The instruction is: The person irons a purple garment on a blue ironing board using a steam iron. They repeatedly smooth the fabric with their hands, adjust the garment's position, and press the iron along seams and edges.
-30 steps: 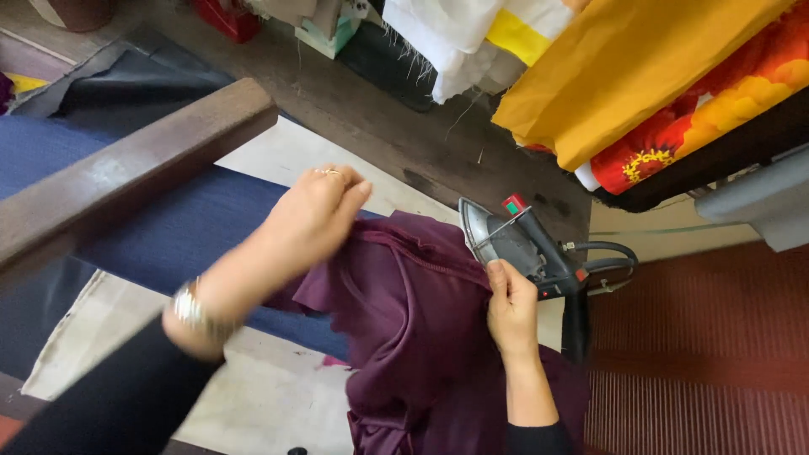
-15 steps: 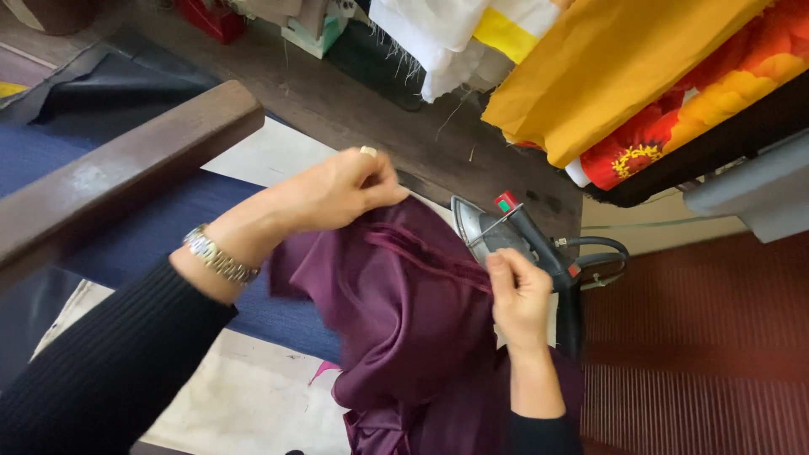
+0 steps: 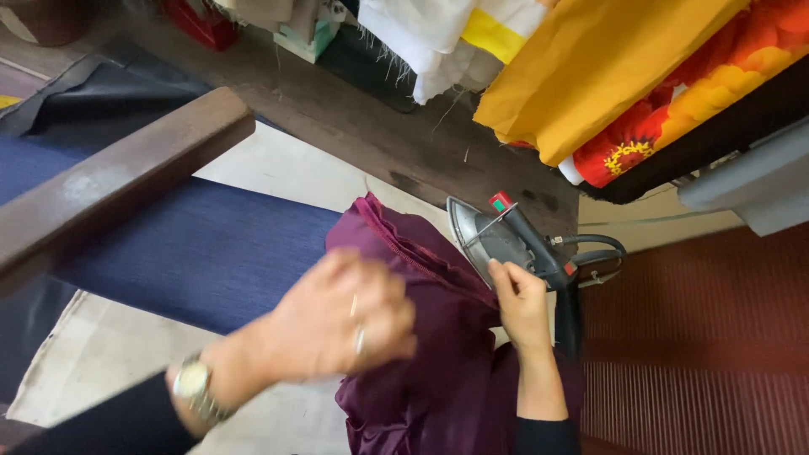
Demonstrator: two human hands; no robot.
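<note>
Observed from the head view, past tense throughout.

Purple garment [image 3: 438, 337]: lay bunched on the pale padded work surface [image 3: 93, 379], just below centre of view. Long axis ran from the lower edge of view up towards a narrow folded end, which pointed up and slightly left, towards the dark wooden bench edge [image 3: 379, 143]. Seamed ridge visible along its upper right side.

Left hand [image 3: 341, 316]: blurred, laid over the left side of the garment, fingers curled narrow; whether cloth was pinched between them could not be told. Ring on one finger, metal wristwatch [image 3: 195, 386] at the wrist, dark sleeve behind.

Right hand [image 3: 522, 307]: closed on the garment's right edge, fingertips touching or just beside the sole of the iron [image 3: 506, 240].

Iron: tilted on its side just right of the garment, pointed nose up and left, black handle and cord to the right.

Also noted: blue cloth [image 3: 194, 253] under a wooden bar [image 3: 118, 181], left of the garment; yellow and red floral fabrics [image 3: 657, 93] stacked upper right.
</note>
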